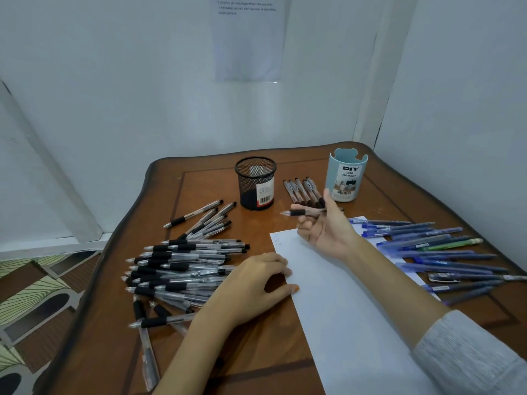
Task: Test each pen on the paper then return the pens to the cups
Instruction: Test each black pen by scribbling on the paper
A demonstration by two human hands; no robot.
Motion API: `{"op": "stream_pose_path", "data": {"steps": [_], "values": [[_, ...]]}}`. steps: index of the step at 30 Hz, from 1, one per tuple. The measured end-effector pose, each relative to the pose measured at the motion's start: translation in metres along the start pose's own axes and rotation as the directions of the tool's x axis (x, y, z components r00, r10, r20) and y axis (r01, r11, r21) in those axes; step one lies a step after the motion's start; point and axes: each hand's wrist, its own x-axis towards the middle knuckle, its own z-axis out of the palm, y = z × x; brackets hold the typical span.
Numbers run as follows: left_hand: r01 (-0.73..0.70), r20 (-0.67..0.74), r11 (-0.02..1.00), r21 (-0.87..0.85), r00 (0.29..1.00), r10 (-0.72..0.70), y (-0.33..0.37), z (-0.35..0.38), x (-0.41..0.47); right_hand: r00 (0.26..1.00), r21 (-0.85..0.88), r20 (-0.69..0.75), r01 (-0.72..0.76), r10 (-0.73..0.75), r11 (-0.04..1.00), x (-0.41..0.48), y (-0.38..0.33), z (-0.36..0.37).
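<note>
My right hand (322, 226) hovers palm-up above the far end of the white paper (342, 303) and holds a clear pen with a black grip (296, 213), tip pointing left. My left hand (256, 283) rests on the table with thumb and fingertips on the paper's left edge. A black mesh cup (255, 182) and a pale blue cup (345, 175) stand at the back. A big heap of black-grip pens (182, 266) lies left of my left hand. Several blue pens (433, 249) lie to the right, partly on the paper.
A short row of black-grip pens (303, 191) lies between the two cups, and another small group (205, 220) lies left of the mesh cup. The wooden table (248, 352) stands in a corner between white walls. Patterned floor (34, 295) shows at the left.
</note>
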Motion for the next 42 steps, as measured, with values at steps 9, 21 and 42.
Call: {"op": "stream_pose_path", "data": {"steps": [9,21,42], "values": [[-0.018,-0.036,0.998,0.062,0.999,0.02,-0.002,0.004,0.001,0.983,-0.005,-0.094,0.158,-0.158,0.987,0.015,0.009,0.007],[-0.012,-0.025,0.998,0.054,1.0,0.013,-0.002,0.004,0.003,0.886,-0.729,-0.048,0.284,-0.461,0.623,0.013,0.029,0.013],[0.003,-0.017,0.999,0.032,1.0,-0.002,-0.005,0.005,0.004,0.858,-0.881,0.103,0.314,-0.503,0.355,0.02,0.04,0.006]]}}
